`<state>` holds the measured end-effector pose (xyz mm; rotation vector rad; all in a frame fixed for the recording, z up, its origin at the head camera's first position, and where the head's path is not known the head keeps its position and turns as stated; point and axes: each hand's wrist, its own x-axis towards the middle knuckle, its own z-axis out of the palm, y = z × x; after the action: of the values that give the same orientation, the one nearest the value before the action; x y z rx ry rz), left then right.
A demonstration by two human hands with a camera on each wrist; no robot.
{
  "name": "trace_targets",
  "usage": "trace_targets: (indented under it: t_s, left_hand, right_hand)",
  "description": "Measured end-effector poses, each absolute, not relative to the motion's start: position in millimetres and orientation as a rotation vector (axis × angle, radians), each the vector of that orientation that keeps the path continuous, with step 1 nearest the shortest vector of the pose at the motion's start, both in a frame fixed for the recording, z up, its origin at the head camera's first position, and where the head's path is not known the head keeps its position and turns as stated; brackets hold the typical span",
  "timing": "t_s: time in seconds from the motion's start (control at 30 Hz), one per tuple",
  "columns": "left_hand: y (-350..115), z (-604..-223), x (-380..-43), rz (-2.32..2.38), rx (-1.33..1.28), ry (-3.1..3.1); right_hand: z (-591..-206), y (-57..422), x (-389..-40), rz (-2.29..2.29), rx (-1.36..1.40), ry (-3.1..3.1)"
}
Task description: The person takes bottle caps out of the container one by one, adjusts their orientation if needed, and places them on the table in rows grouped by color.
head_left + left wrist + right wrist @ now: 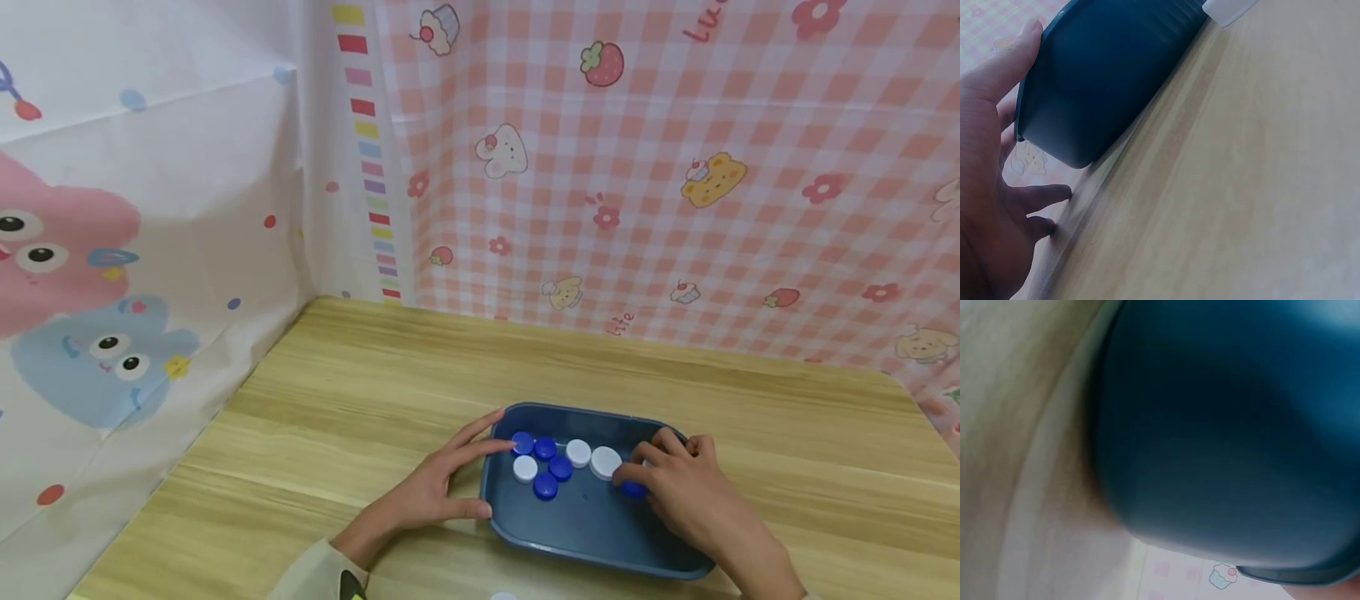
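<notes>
A dark blue tray (592, 542) on the table holds several blue and white bottle caps. My left hand (431, 492) is at the tray's left end, thumb against the rim. Its index finger reaches over the edge to a blue cap (522, 444). In the left wrist view, the left hand (991, 156) spans the tray's outer wall (1097, 81) with two lower fingers off it. Inside the tray's right part, my right hand (686, 492) has bent fingers at another blue cap (632, 489). A white cap (606, 462) lies beside those fingertips. The right thumb is hidden.
One white cap (504, 596) lies on the wooden table (360, 392) in front of the tray, cut by the frame's bottom edge. A pink checked cloth (645, 167) hangs behind the table. A white printed cloth (187, 208) hangs on the left.
</notes>
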<state>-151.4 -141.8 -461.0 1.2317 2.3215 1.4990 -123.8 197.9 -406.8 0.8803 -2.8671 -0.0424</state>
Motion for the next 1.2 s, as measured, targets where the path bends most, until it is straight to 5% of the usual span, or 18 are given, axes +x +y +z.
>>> trace_targets:
  t_s: [1.2]
  left_hand:
    - [-140.8, -460.8, -151.0, 1.518, 1.248, 2.309]
  right_hand:
    - [-397.2, 197.2, -118.4, 0.024, 0.942, -2.868]
